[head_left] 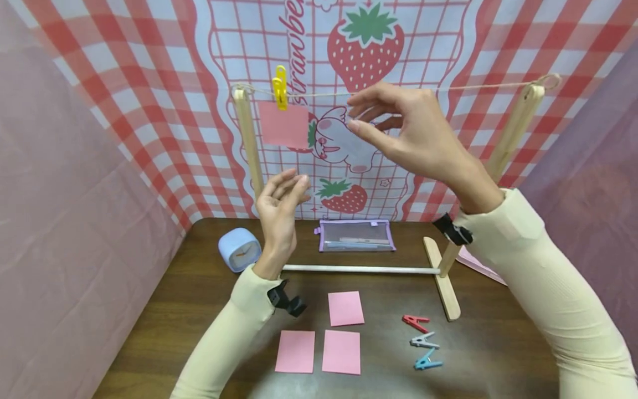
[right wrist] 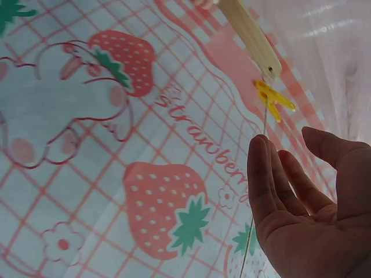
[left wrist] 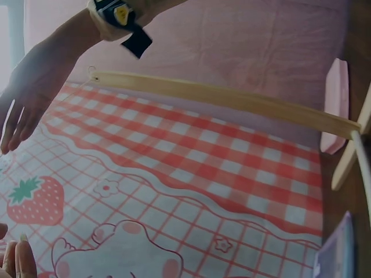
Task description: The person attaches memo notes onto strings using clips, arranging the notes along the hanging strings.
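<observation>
While the red-and-white checked cloth [head_left: 164, 111] fills the back, we see the brown desk [head_left: 164, 310] carrying a wooden frame [head_left: 510, 133], with a cord [head_left: 488, 87] strung between its posts. Of the hands, our right hand [head_left: 408, 127] is raised beside the cord, its fingers loosely bent around nothing; whether a fingertip touches the cord we cannot tell. Our left hand [head_left: 281, 205], relaxed and bare of any object, hovers below the hung note. Behind the frame's white bar we have a mesh pouch [head_left: 356, 235], and to its left a blue clock [head_left: 240, 249]. One pink note [head_left: 284, 127] hangs from the cord near the left post, so we judge that one done; three loose notes [head_left: 346, 308] lie on the desk, apparently left to hang. Smallest, the yellow clip [head_left: 280, 88] pins the hung note, while red [head_left: 416, 322], grey [head_left: 424, 340] and blue clips [head_left: 427, 360] lie unused at the right, one per loose note
</observation>
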`<state>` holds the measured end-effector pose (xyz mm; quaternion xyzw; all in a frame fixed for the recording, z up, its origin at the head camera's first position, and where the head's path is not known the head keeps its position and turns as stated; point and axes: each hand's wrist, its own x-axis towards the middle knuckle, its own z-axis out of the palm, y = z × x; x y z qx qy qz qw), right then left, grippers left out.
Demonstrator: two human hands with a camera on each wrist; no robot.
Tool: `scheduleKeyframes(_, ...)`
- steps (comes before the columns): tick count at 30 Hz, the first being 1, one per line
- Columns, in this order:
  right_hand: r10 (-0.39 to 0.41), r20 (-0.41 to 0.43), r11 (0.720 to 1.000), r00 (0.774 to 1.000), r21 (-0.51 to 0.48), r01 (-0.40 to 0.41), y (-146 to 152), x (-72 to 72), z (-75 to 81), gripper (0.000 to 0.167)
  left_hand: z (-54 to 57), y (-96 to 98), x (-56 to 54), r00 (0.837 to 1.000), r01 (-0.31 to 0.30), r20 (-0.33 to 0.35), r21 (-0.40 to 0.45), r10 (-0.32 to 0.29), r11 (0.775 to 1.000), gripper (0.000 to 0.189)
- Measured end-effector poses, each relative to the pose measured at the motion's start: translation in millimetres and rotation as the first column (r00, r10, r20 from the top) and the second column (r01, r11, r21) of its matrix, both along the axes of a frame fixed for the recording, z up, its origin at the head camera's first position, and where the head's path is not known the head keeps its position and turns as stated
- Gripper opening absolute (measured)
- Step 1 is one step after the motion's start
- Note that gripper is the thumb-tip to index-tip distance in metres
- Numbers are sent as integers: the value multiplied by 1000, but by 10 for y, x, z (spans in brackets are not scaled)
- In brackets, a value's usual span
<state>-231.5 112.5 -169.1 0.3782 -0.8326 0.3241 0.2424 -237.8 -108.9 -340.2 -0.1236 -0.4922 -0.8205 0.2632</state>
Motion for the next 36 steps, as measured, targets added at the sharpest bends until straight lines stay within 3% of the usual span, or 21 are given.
scheduleKeyframes(11,-9,28,994,1000,110,6,319,113,-446,28,-267,-87,107,992,59,117,-187,-38,981,39)
scheduleKeyframes(22,-83,95,986,992,153,68,680,183,-923,27,-564,-174,221,957,206,268,-362,-110,909,50)
scheduleKeyframes(26,-105,156,985,982,152,81,812,233,-1114,27,-675,-200,258,940,242,324,-407,-109,881,50)
scheduleKeyframes(31,-123,221,985,967,147,91,947,295,-1352,27,-816,-231,298,910,307,400,-483,-105,820,53)
scheduleKeyframes(36,-105,221,988,970,137,76,1033,335,-1649,24,-962,-254,356,884,380,458,-584,-96,717,57)
